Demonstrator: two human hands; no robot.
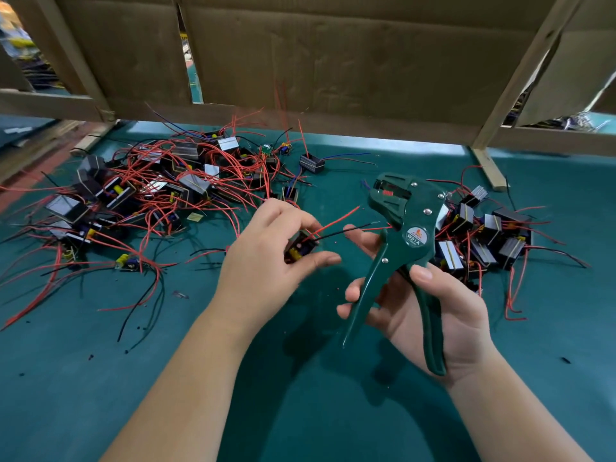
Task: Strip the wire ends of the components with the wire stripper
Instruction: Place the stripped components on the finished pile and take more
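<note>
— Where's the piece being worked on?

— The component is up off the counter, pinched in the left hand, with the fingers and thumb clamped round its small body. Its red wire and black wire stick out to the right and slightly away, side by side. Their tips are near the head of the wire stripper but not in it.

— How would it handle?

— Light, I'd judge, with a hard body. The wires look thin and springy, easy to bend or nick. It's best held by the body, so a wire feeds in straight without twisting.

— And the tool?

— It's roughly upright in the right hand. Its long axis runs from the handles near the person up to the head, and the mouth faces left toward the wire tips. The thumb lies on one handle, the fingers curl round the other, and the handles are spread apart. It looks rigid and not slippery.

— Around them?

— Similar parts trailing red wires lie on the counter in a left heap and a right heap, which is just behind the tool.
</note>
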